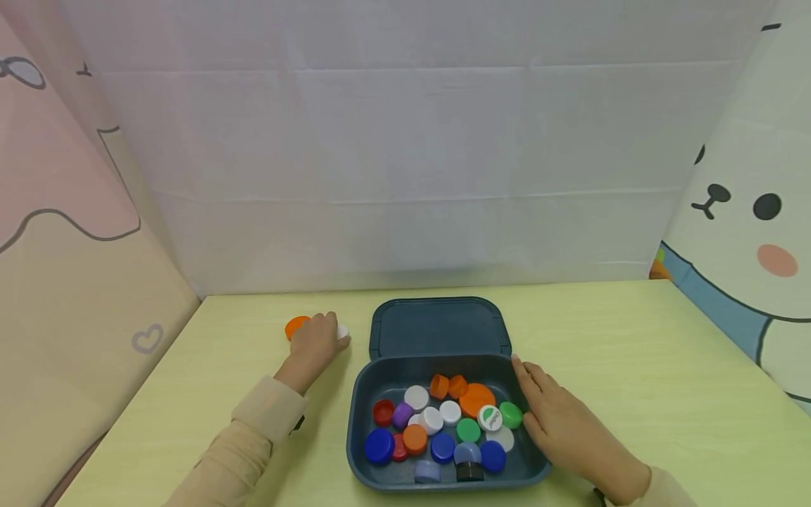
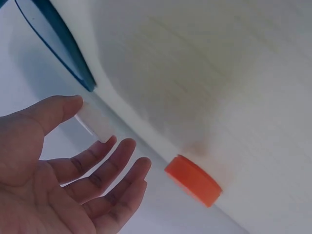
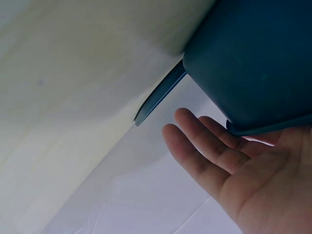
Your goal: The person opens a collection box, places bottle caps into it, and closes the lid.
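Observation:
On the table's left side, my left hand (image 1: 315,345) pinches a white bottle cap (image 2: 95,122) by its edges between thumb and index finger, the other fingers loosely bent. Just to its left lies an orange cap (image 1: 295,327), standing apart from the fingers in the left wrist view. My right hand (image 1: 564,426) rests along the right rim of a dark blue box (image 1: 405,366), its fingers extended and fairly straight. Inside the box are several loose caps in white, red, blue, purple, green and orange, including a large blue cap (image 1: 379,446).
A dark blue lid (image 1: 440,327) lies flat right behind the box. All of this sits on a pale yellow table (image 1: 633,366). White cloth (image 1: 405,141) hangs along the back edge, with printed cloths on both sides.

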A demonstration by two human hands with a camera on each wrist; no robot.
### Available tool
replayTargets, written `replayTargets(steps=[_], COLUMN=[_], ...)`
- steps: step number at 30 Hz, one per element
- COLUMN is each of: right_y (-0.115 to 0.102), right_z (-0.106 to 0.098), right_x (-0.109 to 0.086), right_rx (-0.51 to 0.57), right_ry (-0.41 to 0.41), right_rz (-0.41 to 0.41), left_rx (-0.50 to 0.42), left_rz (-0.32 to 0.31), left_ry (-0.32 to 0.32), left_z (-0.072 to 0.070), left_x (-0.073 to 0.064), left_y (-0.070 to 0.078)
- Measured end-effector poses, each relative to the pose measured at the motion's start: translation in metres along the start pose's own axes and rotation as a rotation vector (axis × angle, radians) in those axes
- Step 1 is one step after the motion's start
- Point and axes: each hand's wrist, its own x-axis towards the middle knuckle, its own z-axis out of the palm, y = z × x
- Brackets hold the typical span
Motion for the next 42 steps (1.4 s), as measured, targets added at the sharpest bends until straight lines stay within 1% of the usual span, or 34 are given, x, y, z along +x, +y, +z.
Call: replayTargets(steps=[3, 8, 13, 19, 23, 26, 30, 33, 37, 42], right_y=[0.0, -0.001, 0.0, 0.0, 0.0, -0.001, -0.001, 0.0, 0.0, 0.0], right_z=[-0.001, -0.001, 0.0, 0.0, 0.0, 0.0, -0.001, -0.001, 0.0, 0.0], right_x=[0.0, 0.0, -0.001, -0.001, -0.001, -0.001, -0.001, -0.001, -0.001, -0.001], right_rx=[0.001, -0.004, -0.009, -0.005, -0.004, -0.003, -0.004, -0.004, -0.004, -0.003], right_ry=[-0.005, 0.01, 0.028, 0.02, 0.012, 0.008, 0.003, 0.004, 0.007, 0.001], right_rz=[0.002, -0.012, -0.027, -0.022, -0.015, -0.01, -0.01, -0.012, -0.011, -0.01], left_rx=[-0.004, -0.012, 0.005, 0.052, 0.063, 0.069, 0.088, 0.108, 0.14, 0.183], left_rz=[0.021, 0.058, 0.104, 0.156, 0.186, 0.226, 0.298, 0.345, 0.391, 0.424], left_ry=[0.008, 0.033, 0.087, 0.149, 0.164, 0.174, 0.183, 0.154, 0.071, -0.031], left_z=[-0.005, -0.014, -0.024, -0.037, -0.045, -0.05, -0.051, -0.049, -0.046, -0.037], left_x=[-0.005, -0.014, -0.027, -0.046, -0.059, -0.07, -0.083, -0.092, -0.1, -0.104], left_y=[0.003, 0.01, 0.021, 0.037, 0.051, 0.062, 0.075, 0.083, 0.093, 0.099])
